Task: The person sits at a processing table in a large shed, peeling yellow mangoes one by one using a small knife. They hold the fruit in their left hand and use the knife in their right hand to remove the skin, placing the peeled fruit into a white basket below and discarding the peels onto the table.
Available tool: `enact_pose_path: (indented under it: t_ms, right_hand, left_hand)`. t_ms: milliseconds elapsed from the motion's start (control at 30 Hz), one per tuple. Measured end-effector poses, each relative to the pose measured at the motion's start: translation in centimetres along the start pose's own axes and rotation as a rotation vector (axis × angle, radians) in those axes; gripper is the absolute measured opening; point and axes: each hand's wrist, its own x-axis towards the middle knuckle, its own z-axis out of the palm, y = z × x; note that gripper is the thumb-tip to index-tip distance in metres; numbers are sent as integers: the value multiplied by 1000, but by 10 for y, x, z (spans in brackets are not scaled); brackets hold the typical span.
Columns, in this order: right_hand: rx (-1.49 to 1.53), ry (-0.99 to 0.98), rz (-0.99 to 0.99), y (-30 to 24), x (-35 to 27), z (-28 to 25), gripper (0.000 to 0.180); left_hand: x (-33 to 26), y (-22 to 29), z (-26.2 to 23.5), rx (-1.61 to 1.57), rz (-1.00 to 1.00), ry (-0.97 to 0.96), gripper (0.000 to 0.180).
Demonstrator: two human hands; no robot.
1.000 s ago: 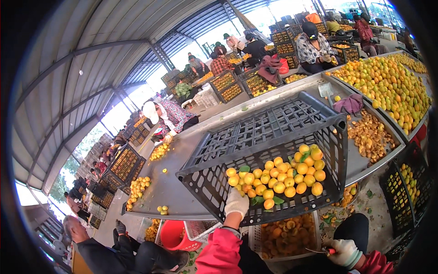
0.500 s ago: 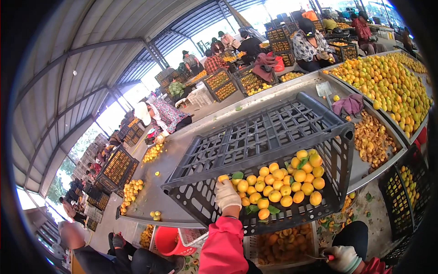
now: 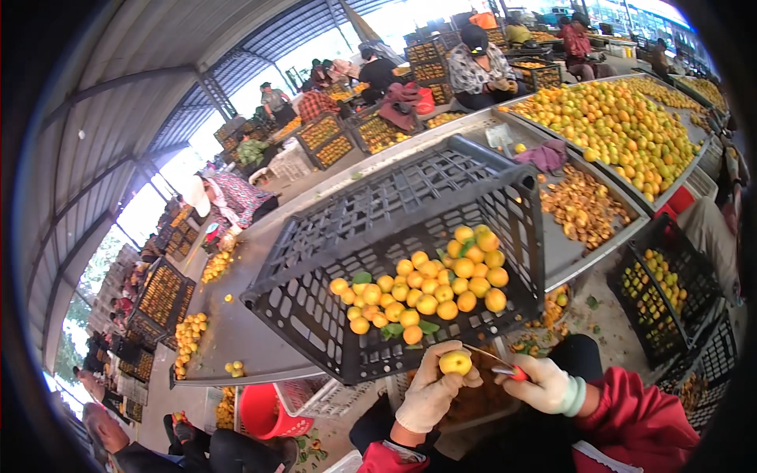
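My gloved left hand (image 3: 424,396) pinches a yellow apricot (image 3: 455,363) in its fingertips, just below the front of the tipped crate. My gloved right hand (image 3: 546,386) is closed round a small knife (image 3: 518,374) with a red handle. Its thin blade points left toward the upper side of the apricot; whether it touches the skin I cannot tell. The black plastic crate (image 3: 378,206) lies on its side on the metal table (image 3: 236,339), its open side facing me. A heap of apricots (image 3: 428,293) with a few green leaves rests inside it.
Cut orange pieces (image 3: 587,206) lie right of the crate, near a purple cloth (image 3: 544,155). A large apricot pile (image 3: 631,134) fills the far right. Below stand a red bucket (image 3: 268,411) and a white basket (image 3: 315,394). Another person (image 3: 225,197) works across the table.
My left hand has drawn back from the crate with an apricot. My right hand has brought the knife up and left beside it. The view has shifted rightward.
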Motion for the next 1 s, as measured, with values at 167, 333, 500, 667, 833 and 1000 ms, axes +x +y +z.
enact_pose_path:
  t_ms: [167,333,500,667,833,1000]
  right_hand:
    - [-28,-73,38,-18,-5,10,15]
    - [-317,-4,16,-20,-20,15,17]
    - [-306,64,17,-22,-28,9,18]
    - [-313,109,45,13,-48,-7,19]
    - [-152,167,236,45,-58,-11,21]
    - [-132,126,309,51,-58,-17,21]
  left_hand:
    - [-24,-4,20,375,-3,-108,43]
    - [-34,5,29,403,-121,-132,42]
    - [-19,-1,-14,751,47,222,47]
    - [27,38,-66,1424,21,733,53]
    - [86,38,-46,1837,16,554,62]
    - [177,-27,-31,1786,216,329,62]
